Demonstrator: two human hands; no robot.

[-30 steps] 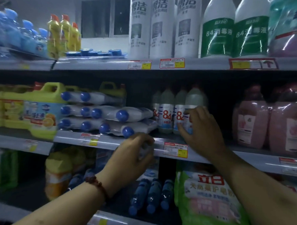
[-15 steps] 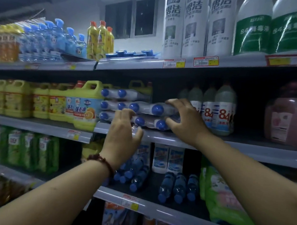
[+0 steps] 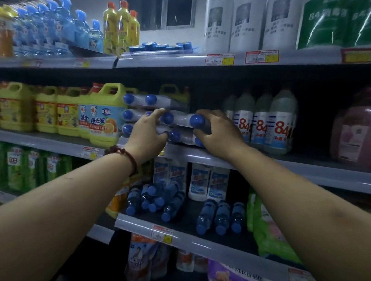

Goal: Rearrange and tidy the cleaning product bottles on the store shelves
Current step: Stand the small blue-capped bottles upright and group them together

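Your forearms reach up and in from the bottom corners, a bead bracelet (image 3: 124,156) on the left wrist, both aimed at the middle shelf (image 3: 201,154).

Left hand (image 3: 147,136) is on the stack (image 3: 160,118) now: fingers spread, index finger up across the second row beside a blue cap (image 3: 167,117), thumb tucked low against the bottom row. It presses and cups more than it closes round anything, a half-open brace on the stack's left front.

Right hand (image 3: 220,133) mirrors it: fingers arched over the top of the rightmost bottle (image 3: 192,120), thumb underneath near the bottom row. That one looks like a loose grasp round the bottle's neck end, though the palm hides how tight it is.

The bottles lie on their sides, caps facing you, three rows high at the shelf's front edge, wedged between the yellow jug (image 3: 105,115) on the left and the upright 84 bottles (image 3: 281,123) on the right. Round bottles lying flat want to roll, so you're squeezing from both sides to keep the pile square, and the two right-hand bottles stick out nearer than the rest; my read is they need pushing back flush.

Further back, another jug (image 3: 174,93) stands behind the stack.
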